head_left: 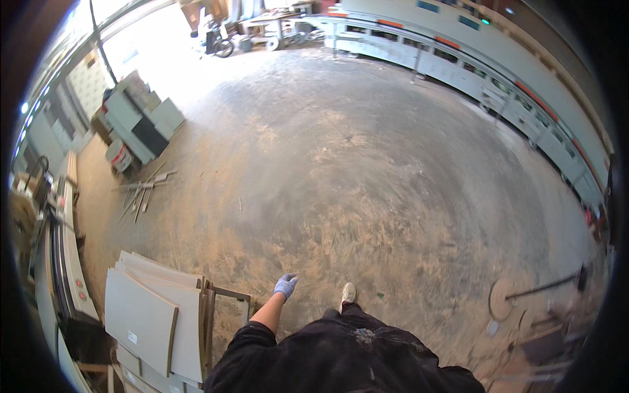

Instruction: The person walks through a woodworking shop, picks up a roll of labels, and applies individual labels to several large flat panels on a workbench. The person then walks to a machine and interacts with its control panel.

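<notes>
My left hand, in a pale blue-grey glove, hangs over the floor in front of my body. Its fingers are loosely apart, with nothing seen in them. Nearest to it, on its left, stands a metal frame beside a stack of flat grey panels. The hand is apart from both. My right hand is out of sight; dark clothing covers the lower middle.
A dusty concrete floor stretches ahead. Thin strips lie on it at the left, near a bucket and leaning boards. A long pale machine lines the far right. A hoop-like object lies near right.
</notes>
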`<act>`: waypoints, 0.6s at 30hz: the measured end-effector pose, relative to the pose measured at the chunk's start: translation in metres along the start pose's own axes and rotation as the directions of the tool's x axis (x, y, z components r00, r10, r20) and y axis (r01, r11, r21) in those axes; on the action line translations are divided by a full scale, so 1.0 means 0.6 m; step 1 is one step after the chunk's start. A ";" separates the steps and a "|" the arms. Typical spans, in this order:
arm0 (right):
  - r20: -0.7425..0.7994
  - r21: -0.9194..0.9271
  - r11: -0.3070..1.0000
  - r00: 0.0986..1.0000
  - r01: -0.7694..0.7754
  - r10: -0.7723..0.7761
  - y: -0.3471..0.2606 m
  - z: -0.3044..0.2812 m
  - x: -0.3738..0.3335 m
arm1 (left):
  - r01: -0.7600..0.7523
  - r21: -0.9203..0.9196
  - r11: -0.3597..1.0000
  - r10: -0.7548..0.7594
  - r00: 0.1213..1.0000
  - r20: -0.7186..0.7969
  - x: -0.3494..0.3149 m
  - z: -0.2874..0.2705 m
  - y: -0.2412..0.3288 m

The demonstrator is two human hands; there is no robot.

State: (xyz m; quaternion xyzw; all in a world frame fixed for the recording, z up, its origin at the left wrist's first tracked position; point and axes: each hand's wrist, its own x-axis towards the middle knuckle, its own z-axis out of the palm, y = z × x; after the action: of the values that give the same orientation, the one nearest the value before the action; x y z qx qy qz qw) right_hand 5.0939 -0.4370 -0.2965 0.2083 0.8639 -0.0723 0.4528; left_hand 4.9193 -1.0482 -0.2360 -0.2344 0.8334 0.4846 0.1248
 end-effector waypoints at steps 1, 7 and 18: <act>-0.018 -0.022 0.998 0.998 0.053 -0.054 -0.052 -0.074 0.034 | 0.039 -0.001 0.999 -0.039 0.999 0.005 0.042 -0.004 0.029; -0.310 -0.049 0.914 0.864 0.402 -0.397 -0.509 -0.553 0.239 | 0.241 0.082 0.967 -0.250 0.959 0.131 0.134 -0.021 0.062; -0.421 0.301 0.573 0.645 0.762 -0.637 -1.187 -0.953 0.415 | 0.445 0.169 0.879 -0.471 0.865 0.174 0.509 -0.191 0.081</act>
State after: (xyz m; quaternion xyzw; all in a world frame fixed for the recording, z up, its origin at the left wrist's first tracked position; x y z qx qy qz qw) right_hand 4.2356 -0.8274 -0.2127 -0.0471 0.8844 -0.4172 0.2039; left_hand 4.6344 -1.2094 -0.2750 -0.3651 0.7641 0.4106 0.3380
